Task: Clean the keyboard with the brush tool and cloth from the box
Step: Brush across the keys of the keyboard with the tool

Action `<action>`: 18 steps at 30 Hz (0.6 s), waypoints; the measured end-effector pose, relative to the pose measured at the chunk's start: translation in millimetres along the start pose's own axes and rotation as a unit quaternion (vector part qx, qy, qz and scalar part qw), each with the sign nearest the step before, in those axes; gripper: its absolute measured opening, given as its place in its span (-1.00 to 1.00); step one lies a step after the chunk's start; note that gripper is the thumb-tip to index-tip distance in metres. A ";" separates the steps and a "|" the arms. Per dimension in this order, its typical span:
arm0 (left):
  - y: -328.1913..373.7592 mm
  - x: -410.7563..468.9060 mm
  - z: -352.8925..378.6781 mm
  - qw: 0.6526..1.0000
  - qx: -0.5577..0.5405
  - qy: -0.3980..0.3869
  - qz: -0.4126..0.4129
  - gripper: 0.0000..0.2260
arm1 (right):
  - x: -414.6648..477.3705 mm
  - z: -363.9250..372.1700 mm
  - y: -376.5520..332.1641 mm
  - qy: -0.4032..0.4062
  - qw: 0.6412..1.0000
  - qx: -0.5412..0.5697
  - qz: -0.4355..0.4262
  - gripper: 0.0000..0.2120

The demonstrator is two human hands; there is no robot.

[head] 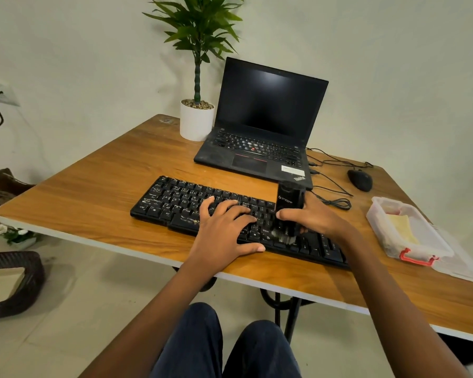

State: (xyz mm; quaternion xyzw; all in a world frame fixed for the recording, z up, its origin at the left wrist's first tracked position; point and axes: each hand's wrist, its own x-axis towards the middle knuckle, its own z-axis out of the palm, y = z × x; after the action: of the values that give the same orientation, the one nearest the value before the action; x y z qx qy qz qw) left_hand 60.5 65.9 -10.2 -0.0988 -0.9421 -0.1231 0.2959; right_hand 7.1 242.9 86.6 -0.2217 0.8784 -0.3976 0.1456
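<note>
A black keyboard (175,203) lies across the wooden table (93,186) in front of me. My left hand (224,230) rests flat on its middle keys with the fingers spread. My right hand (314,216) grips a black brush tool (288,205), held upright with its bristles pressed on the keys right of centre. A clear plastic box (421,241) with a red latch stands at the right; a yellow cloth (402,227) lies inside it.
An open black laptop (260,132) sits behind the keyboard, with a potted plant (197,118) to its left. A black mouse (360,180) and loose cables (331,197) lie at the right rear. The box lid (459,257) lies beside the box. A dark woven basket (11,282) is on the floor left.
</note>
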 end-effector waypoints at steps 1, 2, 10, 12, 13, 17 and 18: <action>0.1 -0.3 -0.1 1.000 0.003 -0.002 0.001 -0.44 | 1.0 3.7 -3.2 -0.007 1.000 0.001 -0.016 -0.74; 0.3 -0.3 -0.2 1.000 0.005 -0.005 0.001 -0.44 | 2.3 8.2 -6.3 -0.013 1.000 0.002 -0.028 -0.74; 0.2 0.3 -1.6 1.000 0.010 -0.017 -0.005 -0.37 | -1.1 -10.3 5.9 -0.076 0.997 -0.024 0.014 -0.72; -0.1 0.5 -1.5 1.000 0.010 -0.017 -0.005 -0.36 | -0.2 -22.3 8.1 -0.099 0.993 -0.056 0.029 -0.76; 0.3 0.4 -1.3 1.000 0.010 -0.017 -0.005 -0.37 | 1.0 -23.7 6.6 -0.104 0.992 -0.061 0.024 -0.80; 0.8 0.9 0.2 1.000 0.006 -0.012 -0.003 -0.38 | 8.2 -2.4 -4.1 -0.111 0.992 -0.038 -0.035 -0.79; 0.8 1.1 0.1 1.000 0.005 -0.011 -0.003 -0.37 | 8.3 2.3 -5.6 -0.110 0.992 -0.038 -0.043 -0.79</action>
State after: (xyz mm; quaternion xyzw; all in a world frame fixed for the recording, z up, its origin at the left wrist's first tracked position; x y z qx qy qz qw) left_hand 59.7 66.8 -9.5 -0.0956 -0.9461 -0.1183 0.2859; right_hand 2.5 234.0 88.7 -0.3072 0.8613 -0.3428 0.2151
